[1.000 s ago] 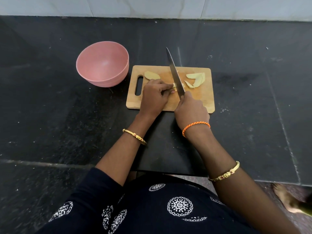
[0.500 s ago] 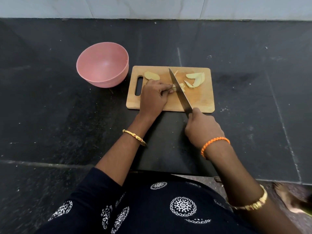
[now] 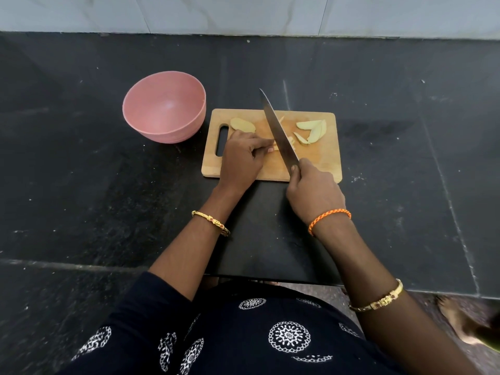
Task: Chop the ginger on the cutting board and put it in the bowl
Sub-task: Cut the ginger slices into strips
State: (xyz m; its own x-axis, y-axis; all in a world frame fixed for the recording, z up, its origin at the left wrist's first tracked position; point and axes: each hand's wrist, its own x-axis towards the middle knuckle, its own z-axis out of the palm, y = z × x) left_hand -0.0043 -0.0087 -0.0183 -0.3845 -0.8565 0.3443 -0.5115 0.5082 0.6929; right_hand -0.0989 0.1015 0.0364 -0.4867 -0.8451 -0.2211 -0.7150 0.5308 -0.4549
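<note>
A wooden cutting board (image 3: 324, 163) lies on the black counter. My left hand (image 3: 242, 158) pins a small ginger piece (image 3: 276, 147) on it with its fingertips. My right hand (image 3: 313, 190) grips the handle of a long knife (image 3: 278, 131), whose blade crosses the board right beside that piece, tip pointing away and raised. A whole ginger slice (image 3: 242, 125) rests near the board's handle slot. Several cut slices (image 3: 311, 131) lie on the board's right part. The pink bowl (image 3: 165, 106) stands left of the board, with nothing visible inside.
A white tiled wall (image 3: 243, 12) runs along the back of the black counter (image 3: 405, 131). The counter's front edge is just before my body. A bare foot (image 3: 460, 320) shows on the floor at the lower right.
My right hand pushed the knife forward again after drawing it back, so the tip now reaches beyond the board's far edge. My left hand stayed on the ginger piece.
</note>
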